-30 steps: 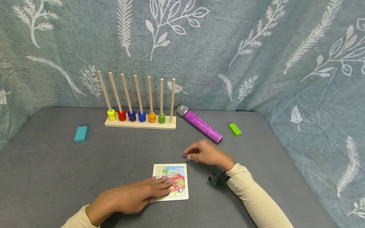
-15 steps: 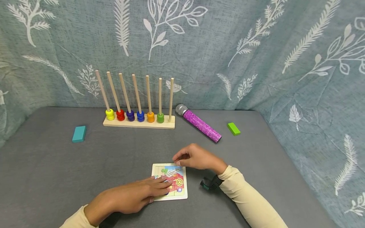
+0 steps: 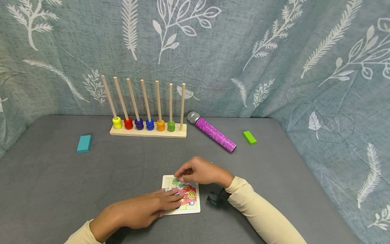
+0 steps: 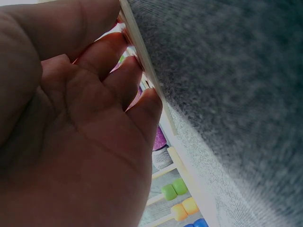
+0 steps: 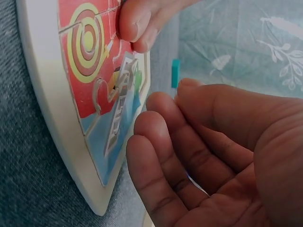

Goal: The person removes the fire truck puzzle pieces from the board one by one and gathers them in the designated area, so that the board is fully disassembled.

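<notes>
A wooden jigsaw puzzle (image 3: pixel 195 206) in a pale frame lies on the grey table, showing a red vehicle with a yellow coil and a ladder. My left hand (image 3: pixel 146 208) rests on its left part with fingers spread over the pieces. Over the puzzle's upper edge hovers my right hand (image 3: pixel 199 173), fingers loosely bent and thumb close to the index finger. In the right wrist view the bent fingers (image 5: pixel 149 165) stand apart from the ladder piece (image 5: pixel 118 104), and nothing shows between them and the thumb. Bare wood shows at the puzzle's upper left.
Behind stands a wooden bead rack (image 3: pixel 149 134) with upright pegs and coloured beads. A purple glitter microphone (image 3: pixel 215 135) lies right of it. A teal block (image 3: pixel 84 144) is far left, a green block (image 3: pixel 249 138) far right. A patterned curtain (image 3: pixel 231 51) hangs behind.
My right hand has moved left from beside the puzzle to above its top edge. My left hand stays on the puzzle. The head view has shifted slightly.
</notes>
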Motion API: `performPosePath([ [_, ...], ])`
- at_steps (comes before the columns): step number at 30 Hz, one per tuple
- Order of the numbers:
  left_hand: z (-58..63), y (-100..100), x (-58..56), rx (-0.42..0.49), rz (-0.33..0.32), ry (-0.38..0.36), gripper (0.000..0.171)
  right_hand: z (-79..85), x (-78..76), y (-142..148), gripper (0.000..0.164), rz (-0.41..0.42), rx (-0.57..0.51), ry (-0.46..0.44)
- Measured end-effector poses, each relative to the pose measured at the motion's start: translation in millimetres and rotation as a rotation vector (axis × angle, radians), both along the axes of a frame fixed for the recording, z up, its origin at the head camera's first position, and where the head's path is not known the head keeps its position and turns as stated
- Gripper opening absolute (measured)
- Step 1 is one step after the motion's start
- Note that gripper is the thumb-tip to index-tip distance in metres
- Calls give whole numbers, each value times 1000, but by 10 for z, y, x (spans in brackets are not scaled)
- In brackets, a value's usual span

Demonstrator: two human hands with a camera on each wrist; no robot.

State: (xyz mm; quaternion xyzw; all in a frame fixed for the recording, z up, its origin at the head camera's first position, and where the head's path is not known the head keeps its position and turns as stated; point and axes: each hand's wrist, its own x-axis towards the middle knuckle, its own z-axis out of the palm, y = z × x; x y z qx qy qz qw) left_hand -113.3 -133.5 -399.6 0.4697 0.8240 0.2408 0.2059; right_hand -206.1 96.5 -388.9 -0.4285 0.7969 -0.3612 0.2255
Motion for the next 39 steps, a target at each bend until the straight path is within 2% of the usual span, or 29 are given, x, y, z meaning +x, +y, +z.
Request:
performPosePath([
  [12,-5,-5,-13,17,-3,21,50,-38,-20,-56,20,25,11,23],
  [20,-24,-16,-12,36,-27,61,50,-37,33,-83,23,3,68,90],
  [26,-35,-11,-10,31,-16,51,50,-31,54,-98,24,48,115,140],
  [30,-39,-14,-2,39,-17,72,49,-23,65,-109,24,73,130,158],
  [39,-30,-20,7,48,-11,73,49,-31,69,-106,22,115,168,296],
])
